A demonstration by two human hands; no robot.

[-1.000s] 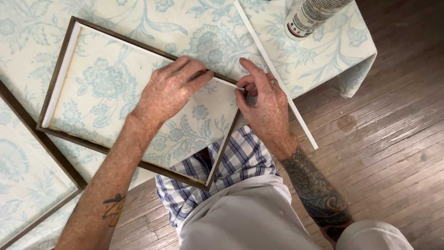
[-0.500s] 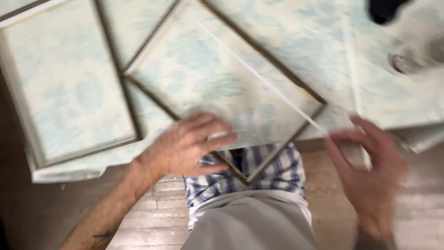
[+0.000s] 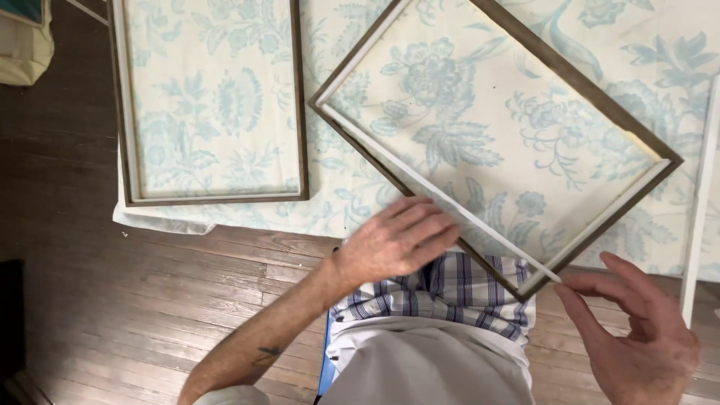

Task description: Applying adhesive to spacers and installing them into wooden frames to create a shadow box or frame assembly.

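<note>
The left hand point(image 3: 397, 240) had slid down and lay flat on the wooden frame point(image 3: 570, 90); the right hand point(image 3: 637, 330) now pinched the thin white strip point(image 3: 450, 210) at bottom right.

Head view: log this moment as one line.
left hand: flat on tilted frame edge | right hand: pinching white strip end | second frame: flat on floral cloth
</note>
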